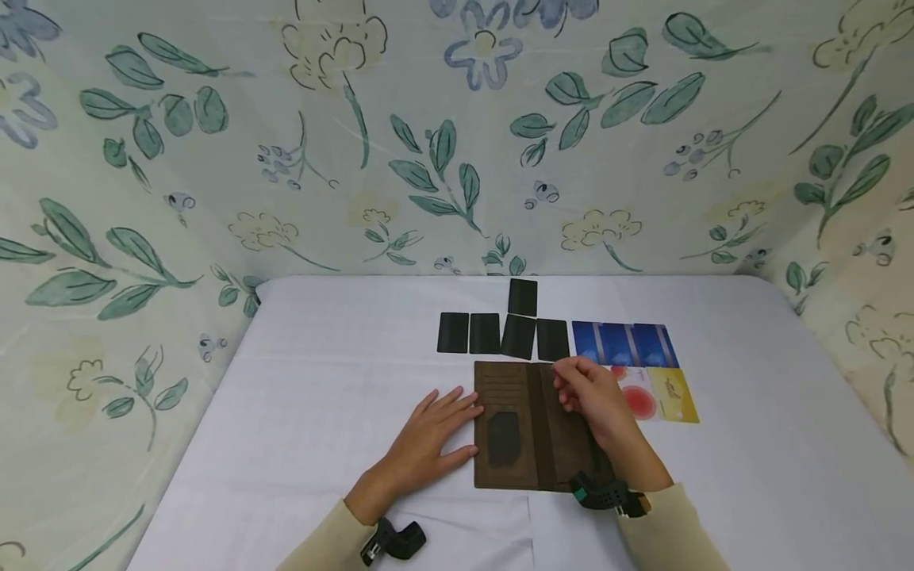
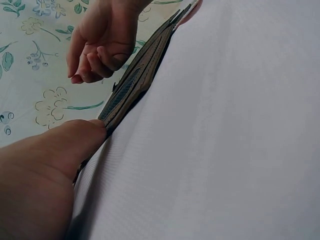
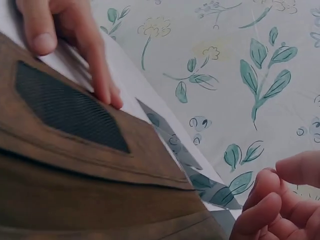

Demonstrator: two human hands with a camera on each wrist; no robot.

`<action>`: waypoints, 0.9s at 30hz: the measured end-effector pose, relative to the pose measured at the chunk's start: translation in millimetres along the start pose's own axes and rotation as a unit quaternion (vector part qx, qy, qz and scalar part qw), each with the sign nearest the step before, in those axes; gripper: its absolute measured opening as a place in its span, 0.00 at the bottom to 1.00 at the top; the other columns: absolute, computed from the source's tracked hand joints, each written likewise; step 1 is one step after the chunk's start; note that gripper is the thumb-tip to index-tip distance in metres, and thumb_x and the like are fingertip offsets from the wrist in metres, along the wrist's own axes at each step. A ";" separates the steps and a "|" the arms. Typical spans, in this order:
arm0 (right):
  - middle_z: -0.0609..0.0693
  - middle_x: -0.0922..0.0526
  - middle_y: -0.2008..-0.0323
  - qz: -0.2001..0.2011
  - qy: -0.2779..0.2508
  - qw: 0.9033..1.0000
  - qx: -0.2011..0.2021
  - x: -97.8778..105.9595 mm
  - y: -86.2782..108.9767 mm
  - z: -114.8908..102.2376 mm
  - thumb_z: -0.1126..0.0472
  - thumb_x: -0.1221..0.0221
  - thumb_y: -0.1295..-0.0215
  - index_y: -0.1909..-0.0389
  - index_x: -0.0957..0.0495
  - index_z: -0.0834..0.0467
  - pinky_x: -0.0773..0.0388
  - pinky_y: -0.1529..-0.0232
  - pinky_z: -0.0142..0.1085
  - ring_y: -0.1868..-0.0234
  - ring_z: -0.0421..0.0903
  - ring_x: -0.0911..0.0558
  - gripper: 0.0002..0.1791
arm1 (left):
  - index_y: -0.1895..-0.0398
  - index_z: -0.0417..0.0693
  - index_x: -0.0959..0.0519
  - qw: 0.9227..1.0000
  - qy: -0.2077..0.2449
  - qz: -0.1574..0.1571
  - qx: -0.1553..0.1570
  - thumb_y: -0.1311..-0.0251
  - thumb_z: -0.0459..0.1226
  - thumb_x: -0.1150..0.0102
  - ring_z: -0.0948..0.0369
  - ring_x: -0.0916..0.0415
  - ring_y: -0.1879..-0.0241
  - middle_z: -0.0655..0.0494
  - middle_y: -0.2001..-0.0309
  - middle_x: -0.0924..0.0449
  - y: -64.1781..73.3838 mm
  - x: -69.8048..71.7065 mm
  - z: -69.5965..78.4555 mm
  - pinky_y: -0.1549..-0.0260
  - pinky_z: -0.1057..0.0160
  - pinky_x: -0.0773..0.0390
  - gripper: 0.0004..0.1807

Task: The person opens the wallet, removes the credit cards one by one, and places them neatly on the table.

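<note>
A brown bifold wallet (image 1: 505,381) lies spread on the table, with card slots and a dark mesh window (image 1: 504,438) on its left half. My left hand (image 1: 435,436) lies flat with spread fingers, its fingertips and thumb touching the wallet's left edge. Over the top of the wallet's right half is my right hand (image 1: 589,396), fingers curled and thumb tip close to the index finger. The right wrist view shows nothing between those fingers (image 3: 265,205). In the left wrist view the curled right hand (image 2: 102,45) appears above the wallet (image 2: 135,75).
Several black cards (image 1: 485,333) form a row behind the wallet, one black card (image 1: 523,297) farther back. Right of them lie blue cards (image 1: 617,344). Nearer, a white card with red circles (image 1: 639,403) adjoins a yellow card (image 1: 674,395). A white cloth (image 1: 321,381) covers the table.
</note>
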State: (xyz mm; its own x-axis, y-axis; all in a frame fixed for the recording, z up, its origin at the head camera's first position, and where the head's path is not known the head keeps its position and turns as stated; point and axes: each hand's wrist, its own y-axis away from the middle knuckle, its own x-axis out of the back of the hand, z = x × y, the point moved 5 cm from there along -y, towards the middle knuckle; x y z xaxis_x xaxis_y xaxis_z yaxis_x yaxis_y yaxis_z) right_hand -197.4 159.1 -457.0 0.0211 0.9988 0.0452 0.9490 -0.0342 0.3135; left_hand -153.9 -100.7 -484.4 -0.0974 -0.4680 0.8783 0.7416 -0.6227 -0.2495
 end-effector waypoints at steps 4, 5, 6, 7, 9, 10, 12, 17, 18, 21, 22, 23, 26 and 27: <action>0.51 0.23 0.71 0.013 0.013 1.000 0.016 -0.6 11.3 7.6 0.52 0.44 0.30 0.52 0.27 0.69 0.21 0.72 0.30 0.76 0.43 0.24 0.21 | 0.32 0.53 0.31 1.000 0.004 -0.004 0.000 0.37 0.53 0.43 0.56 0.47 0.28 0.58 0.29 0.38 0.7 -0.8 0.3 0.31 0.45 0.51 0.32; 0.52 0.23 0.71 0.017 0.013 1.000 0.019 -0.5 12.9 9.3 0.52 0.44 0.30 0.53 0.27 0.69 0.21 0.73 0.30 0.76 0.43 0.24 0.21 | 0.32 0.53 0.31 1.000 0.004 -0.004 -0.001 0.37 0.53 0.43 0.56 0.46 0.28 0.58 0.29 0.38 0.9 -0.9 0.5 0.31 0.44 0.51 0.32; 0.52 0.23 0.71 0.020 0.012 0.999 0.021 -0.3 13.8 11.0 0.53 0.44 0.30 0.53 0.27 0.69 0.21 0.73 0.31 0.76 0.43 0.24 0.20 | 0.32 0.53 0.31 1.000 0.002 -0.003 -0.002 0.37 0.53 0.43 0.56 0.46 0.28 0.58 0.29 0.38 1.1 -0.8 0.8 0.31 0.44 0.51 0.31; 0.52 0.23 0.72 0.021 0.009 0.999 0.023 -0.3 14.2 12.7 0.53 0.44 0.30 0.54 0.27 0.69 0.22 0.74 0.31 0.77 0.43 0.25 0.20 | 0.32 0.53 0.31 1.000 0.001 -0.003 -0.002 0.37 0.53 0.43 0.56 0.46 0.28 0.58 0.29 0.38 1.2 -0.8 1.0 0.31 0.44 0.51 0.31; 0.52 0.23 0.72 0.021 0.001 0.999 0.027 -0.5 14.4 15.5 0.54 0.43 0.30 0.54 0.27 0.70 0.22 0.75 0.31 0.77 0.43 0.25 0.20 | 0.32 0.53 0.31 1.000 -0.002 -0.002 -0.002 0.37 0.52 0.42 0.56 0.46 0.28 0.58 0.29 0.38 1.6 -0.4 1.3 0.31 0.44 0.51 0.31; 0.52 0.23 0.73 0.022 -0.003 0.999 0.029 -0.8 14.3 16.7 0.54 0.43 0.31 0.55 0.27 0.71 0.22 0.75 0.31 0.78 0.43 0.25 0.21 | 0.32 0.53 0.31 1.000 -0.003 -0.001 -0.001 0.37 0.53 0.42 0.56 0.46 0.28 0.57 0.29 0.38 2.1 0.0 1.5 0.31 0.44 0.51 0.31; 0.52 0.23 0.73 0.022 -0.007 0.999 0.034 -0.6 14.7 18.8 0.54 0.42 0.31 0.55 0.26 0.71 0.22 0.75 0.31 0.78 0.43 0.25 0.21 | 0.32 0.53 0.30 1.000 -0.005 -0.001 -0.001 0.37 0.52 0.42 0.56 0.46 0.28 0.58 0.29 0.37 2.9 0.1 1.6 0.31 0.44 0.50 0.31; 0.53 0.24 0.72 0.021 -0.004 0.999 0.033 1.5 16.0 22.0 0.54 0.43 0.30 0.55 0.26 0.70 0.21 0.75 0.32 0.77 0.44 0.24 0.20 | 0.32 0.53 0.31 1.000 -0.005 -0.002 -0.006 0.37 0.53 0.43 0.56 0.46 0.28 0.58 0.29 0.38 3.4 0.2 1.8 0.31 0.44 0.50 0.31; 0.53 0.24 0.72 0.021 -0.003 0.999 0.033 2.3 15.9 21.5 0.54 0.43 0.30 0.55 0.26 0.70 0.21 0.75 0.32 0.77 0.44 0.24 0.20 | 0.32 0.53 0.31 1.000 -0.006 -0.002 -0.008 0.36 0.53 0.43 0.56 0.46 0.28 0.58 0.29 0.38 2.6 0.3 1.7 0.31 0.44 0.51 0.31; 0.54 0.23 0.71 0.019 0.005 0.999 0.042 3.7 15.8 18.1 0.52 0.43 0.30 0.54 0.27 0.70 0.21 0.74 0.32 0.77 0.44 0.24 0.22 | 0.32 0.53 0.31 1.000 -0.006 0.003 -0.008 0.36 0.53 0.44 0.55 0.45 0.28 0.58 0.29 0.38 1.5 0.6 1.7 0.31 0.44 0.51 0.31; 0.54 0.23 0.71 0.021 0.010 0.999 0.048 4.5 16.1 16.0 0.52 0.43 0.31 0.54 0.27 0.70 0.21 0.74 0.32 0.77 0.45 0.24 0.22 | 0.32 0.53 0.31 1.000 -0.002 0.006 -0.006 0.36 0.52 0.43 0.55 0.45 0.28 0.57 0.29 0.37 1.3 0.6 1.6 0.31 0.44 0.51 0.31; 0.55 0.23 0.71 0.023 0.019 0.998 0.055 5.6 16.7 13.9 0.52 0.43 0.31 0.53 0.27 0.70 0.21 0.74 0.32 0.76 0.45 0.24 0.22 | 0.32 0.53 0.31 1.000 0.004 0.009 -0.004 0.36 0.52 0.43 0.55 0.45 0.28 0.57 0.30 0.37 1.2 0.7 1.8 0.31 0.44 0.50 0.31; 0.59 0.22 0.69 0.036 0.054 0.994 0.084 10.6 19.8 5.4 0.52 0.43 0.31 0.54 0.25 0.69 0.21 0.75 0.33 0.76 0.45 0.23 0.22 | 0.33 0.52 0.30 0.999 0.031 0.019 0.005 0.37 0.50 0.41 0.55 0.42 0.29 0.55 0.31 0.35 2.3 2.3 3.6 0.32 0.43 0.48 0.30; 0.60 0.21 0.68 0.041 0.072 0.992 0.100 12.2 20.9 1.7 0.52 0.43 0.30 0.54 0.25 0.68 0.21 0.75 0.33 0.76 0.46 0.22 0.20 | 0.34 0.52 0.29 0.999 0.039 0.025 0.009 0.37 0.49 0.40 0.54 0.41 0.30 0.54 0.31 0.34 2.7 4.4 4.6 0.32 0.43 0.47 0.29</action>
State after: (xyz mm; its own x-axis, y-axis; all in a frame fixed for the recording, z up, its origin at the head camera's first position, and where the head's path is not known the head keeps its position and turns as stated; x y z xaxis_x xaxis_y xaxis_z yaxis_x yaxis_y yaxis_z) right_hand -176.7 170.6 -451.5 0.0697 0.9767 0.2029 0.9895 -0.0935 0.1102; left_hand -149.3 -101.6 -479.4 -0.1121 -0.5462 0.8301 0.7579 -0.5873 -0.2840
